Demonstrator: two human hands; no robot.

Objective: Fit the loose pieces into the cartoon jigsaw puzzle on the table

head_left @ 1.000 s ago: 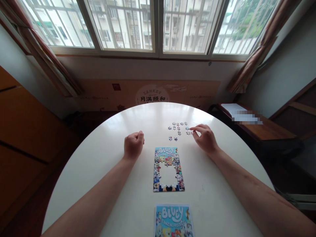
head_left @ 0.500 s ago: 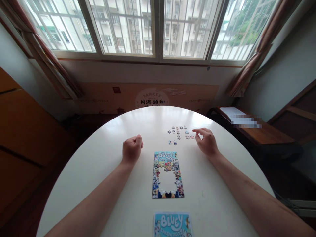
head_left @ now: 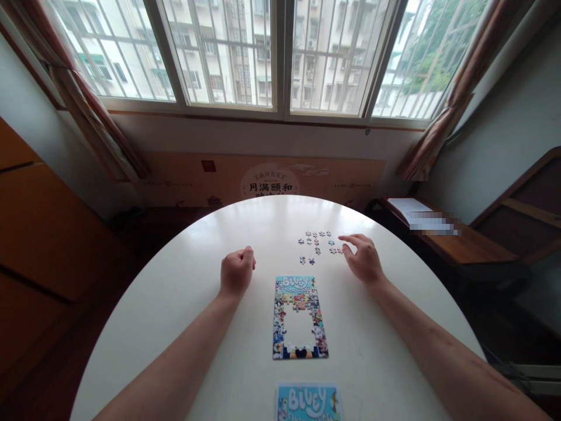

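A partly built jigsaw puzzle (head_left: 300, 317) with a colourful border and an unfilled white middle lies on the round white table (head_left: 184, 304). Several loose puzzle pieces (head_left: 316, 242) are scattered just beyond it. My right hand (head_left: 362, 258) rests beside the rightmost loose pieces, fingers loosely curled and spread toward them, holding nothing that I can see. My left hand (head_left: 236, 272) is a closed fist resting on the table to the left of the puzzle, with nothing visible in it.
A blue picture card or box lid (head_left: 308, 402) lies at the table's near edge. A dark wooden side table with papers (head_left: 412, 209) stands at the right. Windows, curtains and a cardboard panel with printed characters (head_left: 269, 186) line the far wall.
The view has tilted slightly, so everything sits lower in frame. My right hand has lifted its pinch off the loose pieces and now lies more relaxed beside them. The left fist has stayed put.
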